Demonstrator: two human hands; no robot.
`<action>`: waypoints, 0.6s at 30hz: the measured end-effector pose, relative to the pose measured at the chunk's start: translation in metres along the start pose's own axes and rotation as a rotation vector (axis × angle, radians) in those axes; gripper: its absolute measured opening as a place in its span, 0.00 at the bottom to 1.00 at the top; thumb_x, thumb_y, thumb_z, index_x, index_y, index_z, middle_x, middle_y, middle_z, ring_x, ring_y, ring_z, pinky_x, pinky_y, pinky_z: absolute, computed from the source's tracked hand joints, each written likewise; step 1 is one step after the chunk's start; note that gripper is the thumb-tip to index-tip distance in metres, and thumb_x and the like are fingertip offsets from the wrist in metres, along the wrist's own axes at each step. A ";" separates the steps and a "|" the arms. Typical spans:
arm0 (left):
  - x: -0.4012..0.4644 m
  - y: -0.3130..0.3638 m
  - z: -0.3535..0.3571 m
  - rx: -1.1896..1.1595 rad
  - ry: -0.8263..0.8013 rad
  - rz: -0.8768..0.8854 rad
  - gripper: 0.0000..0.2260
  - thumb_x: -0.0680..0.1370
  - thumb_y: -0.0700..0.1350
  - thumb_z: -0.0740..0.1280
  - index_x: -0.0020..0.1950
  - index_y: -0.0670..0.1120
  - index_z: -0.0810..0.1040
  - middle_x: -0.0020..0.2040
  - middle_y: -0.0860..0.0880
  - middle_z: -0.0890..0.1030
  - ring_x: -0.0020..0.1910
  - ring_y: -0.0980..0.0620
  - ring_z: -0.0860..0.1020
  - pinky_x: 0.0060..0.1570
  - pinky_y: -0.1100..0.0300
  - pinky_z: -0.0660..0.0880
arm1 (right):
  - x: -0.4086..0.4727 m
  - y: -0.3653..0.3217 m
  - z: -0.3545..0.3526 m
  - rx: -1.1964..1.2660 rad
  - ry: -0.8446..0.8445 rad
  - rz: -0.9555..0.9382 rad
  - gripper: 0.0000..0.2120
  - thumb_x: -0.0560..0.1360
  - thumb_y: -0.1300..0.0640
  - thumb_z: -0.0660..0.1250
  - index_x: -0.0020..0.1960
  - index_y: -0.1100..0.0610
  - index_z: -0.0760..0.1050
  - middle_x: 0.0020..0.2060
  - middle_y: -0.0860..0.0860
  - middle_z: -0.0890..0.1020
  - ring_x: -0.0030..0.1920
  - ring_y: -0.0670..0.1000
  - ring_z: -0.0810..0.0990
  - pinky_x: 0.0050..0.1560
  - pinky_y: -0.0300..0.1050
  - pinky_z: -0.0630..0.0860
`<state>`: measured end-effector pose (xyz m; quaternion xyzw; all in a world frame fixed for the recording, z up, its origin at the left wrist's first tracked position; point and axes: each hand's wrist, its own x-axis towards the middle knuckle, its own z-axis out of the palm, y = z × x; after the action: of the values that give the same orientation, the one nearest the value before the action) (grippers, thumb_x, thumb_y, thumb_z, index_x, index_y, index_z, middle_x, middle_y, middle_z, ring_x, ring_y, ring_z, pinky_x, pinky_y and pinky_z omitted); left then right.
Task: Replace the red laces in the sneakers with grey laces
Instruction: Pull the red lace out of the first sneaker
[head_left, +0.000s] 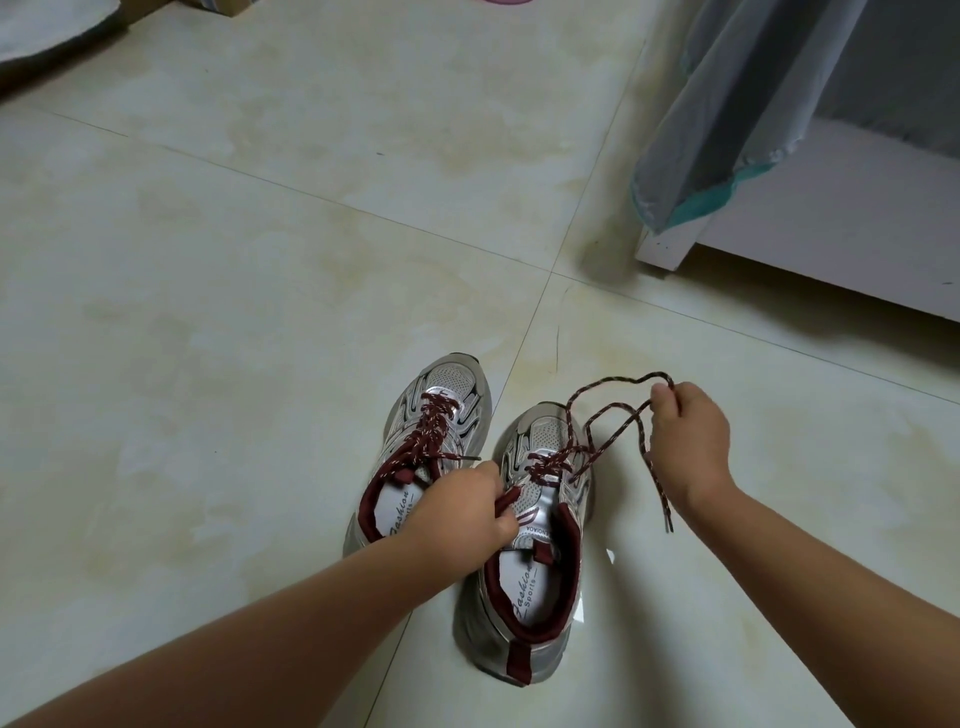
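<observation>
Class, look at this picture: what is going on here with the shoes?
A person is unlacing the right sneaker on the tiled floor. The right hand pulls the loosened red lace up, while the left hand holds the shoe at its tongue. The left sneaker is laced in red.

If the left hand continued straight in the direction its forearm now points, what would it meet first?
Probably the right sneaker: the left hand points up and to the right and already holds that shoe's tongue. Beyond it are the loosened red lace, then bare floor. Depth is uncertain.
</observation>
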<state>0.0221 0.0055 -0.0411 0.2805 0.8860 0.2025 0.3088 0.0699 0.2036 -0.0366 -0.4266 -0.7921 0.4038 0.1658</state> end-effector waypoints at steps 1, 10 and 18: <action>0.000 0.000 0.000 -0.001 -0.001 -0.001 0.05 0.76 0.45 0.61 0.45 0.46 0.66 0.34 0.54 0.69 0.34 0.54 0.70 0.26 0.66 0.59 | 0.000 0.001 0.001 0.006 -0.026 0.035 0.18 0.80 0.52 0.55 0.33 0.57 0.63 0.29 0.53 0.70 0.35 0.58 0.69 0.36 0.49 0.70; -0.001 0.000 0.000 -0.006 -0.011 -0.004 0.04 0.76 0.45 0.62 0.46 0.45 0.68 0.39 0.49 0.74 0.36 0.52 0.72 0.32 0.62 0.64 | -0.021 0.005 0.020 -0.299 -0.574 0.005 0.14 0.78 0.58 0.58 0.34 0.56 0.67 0.31 0.52 0.73 0.37 0.57 0.75 0.43 0.53 0.76; 0.000 -0.002 0.001 0.004 -0.008 0.001 0.04 0.76 0.45 0.62 0.46 0.44 0.69 0.39 0.49 0.74 0.36 0.52 0.72 0.35 0.60 0.66 | -0.015 -0.013 0.000 -0.584 -0.278 -0.073 0.15 0.77 0.46 0.60 0.44 0.59 0.71 0.40 0.56 0.77 0.44 0.59 0.75 0.40 0.45 0.65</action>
<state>0.0220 0.0042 -0.0423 0.2824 0.8851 0.1996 0.3115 0.0714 0.1877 -0.0251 -0.3684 -0.9042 0.2078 -0.0588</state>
